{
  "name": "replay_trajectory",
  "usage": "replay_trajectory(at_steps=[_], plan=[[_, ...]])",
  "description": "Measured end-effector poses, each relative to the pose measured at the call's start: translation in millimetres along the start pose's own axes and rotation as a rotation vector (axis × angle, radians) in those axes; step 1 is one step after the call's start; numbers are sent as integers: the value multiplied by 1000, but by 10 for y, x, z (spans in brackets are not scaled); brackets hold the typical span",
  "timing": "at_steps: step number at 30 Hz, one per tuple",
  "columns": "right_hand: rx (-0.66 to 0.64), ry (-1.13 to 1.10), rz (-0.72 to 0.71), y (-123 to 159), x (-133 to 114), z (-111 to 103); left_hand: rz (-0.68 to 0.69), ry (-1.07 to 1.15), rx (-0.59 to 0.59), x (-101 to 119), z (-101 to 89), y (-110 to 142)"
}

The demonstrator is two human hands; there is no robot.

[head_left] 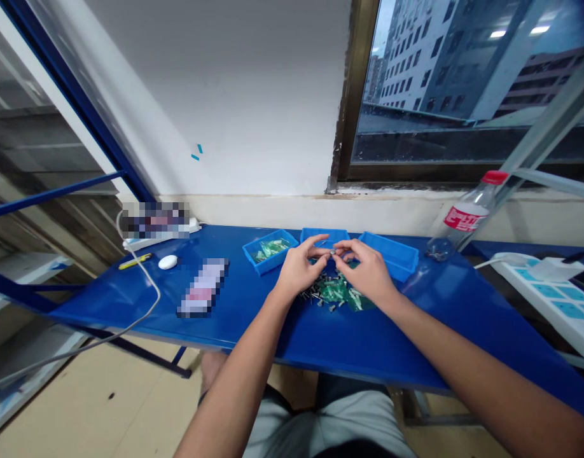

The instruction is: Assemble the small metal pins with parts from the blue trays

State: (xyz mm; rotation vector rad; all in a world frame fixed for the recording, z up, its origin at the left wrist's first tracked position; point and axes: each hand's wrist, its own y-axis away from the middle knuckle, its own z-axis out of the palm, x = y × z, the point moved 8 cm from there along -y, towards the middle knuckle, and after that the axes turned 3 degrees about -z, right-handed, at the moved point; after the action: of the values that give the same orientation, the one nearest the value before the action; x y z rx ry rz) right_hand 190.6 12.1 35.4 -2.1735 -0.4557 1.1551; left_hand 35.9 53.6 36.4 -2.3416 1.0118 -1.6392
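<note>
My left hand and my right hand meet above the middle of the blue table, fingertips closed in a pinch. Between them is a small silver metal piece, too small to tell whether it is a screw or a nut. Under my hands lies a loose pile of screws, mixed with green-tinted plastic bags of small parts. Just behind my fingers sits a blue bin, its inside partly hidden by my left hand.
Another blue bin at left holds green bags; a third blue bin stands at right. A bottle and a power strip are further right. Left lie a blurred flat object, a white round object, a yellow cutter and a cable.
</note>
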Motion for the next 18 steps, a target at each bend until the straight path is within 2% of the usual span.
replay_trajectory(at_steps=[3, 5, 9, 12, 15, 18], plan=[[-39, 178, -150, -24, -130, -12, 45, -45, -59, 65, 48, 25], [-34, 273, -176, -58, -104, -70, 56, -88, -81, 78, 71, 32], [25, 535, -122, -111, 148, -305, 62, -228, -84, 41, 83, 17], [-38, 719, -39, -89, 414, -400, 45, -313, -72, -18, 74, 0], [-105, 741, 0, -55, 549, -395, 45, -369, -52, -47, 62, -9], [-116, 670, -57, -59, 428, -322, 44, -419, -21, -59, 40, -13]])
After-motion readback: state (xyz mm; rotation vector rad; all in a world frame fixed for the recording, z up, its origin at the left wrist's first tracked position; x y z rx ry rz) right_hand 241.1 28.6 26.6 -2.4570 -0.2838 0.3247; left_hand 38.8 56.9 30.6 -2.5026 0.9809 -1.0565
